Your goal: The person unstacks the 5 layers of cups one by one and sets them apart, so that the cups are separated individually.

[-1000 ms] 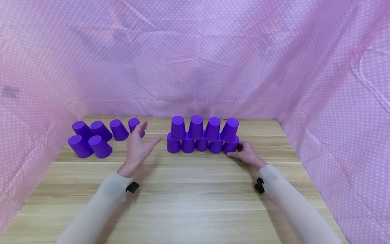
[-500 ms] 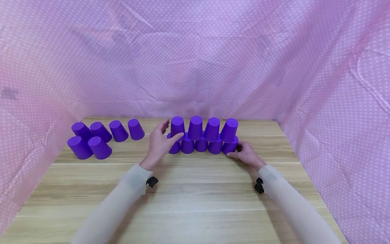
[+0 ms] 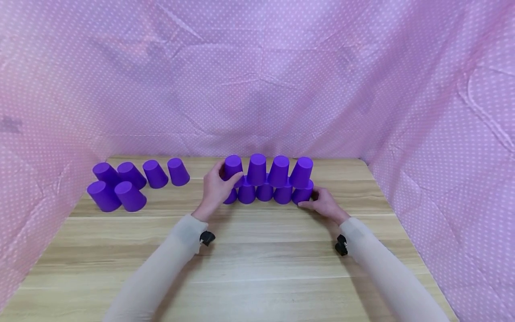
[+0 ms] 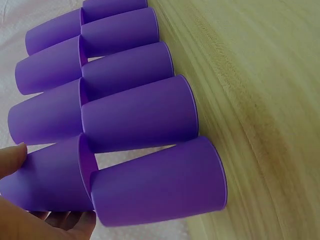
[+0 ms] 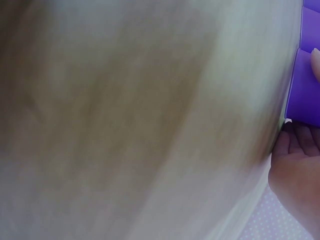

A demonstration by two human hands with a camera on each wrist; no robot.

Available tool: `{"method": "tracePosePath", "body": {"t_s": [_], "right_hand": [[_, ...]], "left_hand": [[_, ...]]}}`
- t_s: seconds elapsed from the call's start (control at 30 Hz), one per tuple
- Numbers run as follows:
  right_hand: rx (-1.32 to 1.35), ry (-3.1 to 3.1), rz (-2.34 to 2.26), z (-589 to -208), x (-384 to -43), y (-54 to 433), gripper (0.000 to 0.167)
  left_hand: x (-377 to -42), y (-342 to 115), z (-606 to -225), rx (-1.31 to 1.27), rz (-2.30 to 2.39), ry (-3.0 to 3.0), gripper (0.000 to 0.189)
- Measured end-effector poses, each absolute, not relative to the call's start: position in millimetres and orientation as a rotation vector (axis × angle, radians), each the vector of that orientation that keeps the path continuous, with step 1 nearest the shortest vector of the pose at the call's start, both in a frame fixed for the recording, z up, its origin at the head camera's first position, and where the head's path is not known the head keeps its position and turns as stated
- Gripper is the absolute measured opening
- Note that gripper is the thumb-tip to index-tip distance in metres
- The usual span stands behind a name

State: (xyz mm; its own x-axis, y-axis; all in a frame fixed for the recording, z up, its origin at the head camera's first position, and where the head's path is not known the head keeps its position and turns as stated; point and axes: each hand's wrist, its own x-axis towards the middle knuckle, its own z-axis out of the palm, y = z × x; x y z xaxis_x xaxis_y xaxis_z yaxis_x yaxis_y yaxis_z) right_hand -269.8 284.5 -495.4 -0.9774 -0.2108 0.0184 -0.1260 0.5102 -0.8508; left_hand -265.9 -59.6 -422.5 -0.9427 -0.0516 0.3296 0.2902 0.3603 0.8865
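Purple cups stand upside down in two tiers at the middle of the table. The upper tier's cups straddle the gaps between those of the lower tier (image 3: 264, 192). My left hand (image 3: 214, 188) holds the leftmost upper cup (image 3: 233, 165), thumb on its near side and fingers on the far side. In the left wrist view, that cup (image 4: 50, 175) rests partly over the end of the lower leftmost cup (image 4: 160, 182). At the other end my right hand (image 3: 327, 205) grips the rightmost lower cup (image 3: 301, 195) between thumb and fingers, low down near the tabletop.
Several more upside-down purple cups (image 3: 130, 197) stand at the left of the wooden table (image 3: 257, 268), some close together. Pink dotted cloth (image 3: 257, 89) hangs behind the table and along both sides. A black device (image 3: 207, 238) sits at each wrist.
My left hand has come rightward from beside the loose cups to the upper leftmost cup and closed its fingers round it. The right hand has kept its place on the lower right cup.
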Motion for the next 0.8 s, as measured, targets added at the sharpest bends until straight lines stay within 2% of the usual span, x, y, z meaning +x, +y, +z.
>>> {"method": "tracePosePath", "body": {"t_s": [0.33,0.8], "right_hand": [[-0.256,2.646,-1.476,-494,-268,284,0.048],[-0.226,2.66,-1.455,-495,-269,284,0.048]], "left_hand": [[-255,-92,-417,-0.174,-1.556,-2.224,0.052],[-246,-156,-437,-0.009,-1.472,-2.272,0.053]]}}
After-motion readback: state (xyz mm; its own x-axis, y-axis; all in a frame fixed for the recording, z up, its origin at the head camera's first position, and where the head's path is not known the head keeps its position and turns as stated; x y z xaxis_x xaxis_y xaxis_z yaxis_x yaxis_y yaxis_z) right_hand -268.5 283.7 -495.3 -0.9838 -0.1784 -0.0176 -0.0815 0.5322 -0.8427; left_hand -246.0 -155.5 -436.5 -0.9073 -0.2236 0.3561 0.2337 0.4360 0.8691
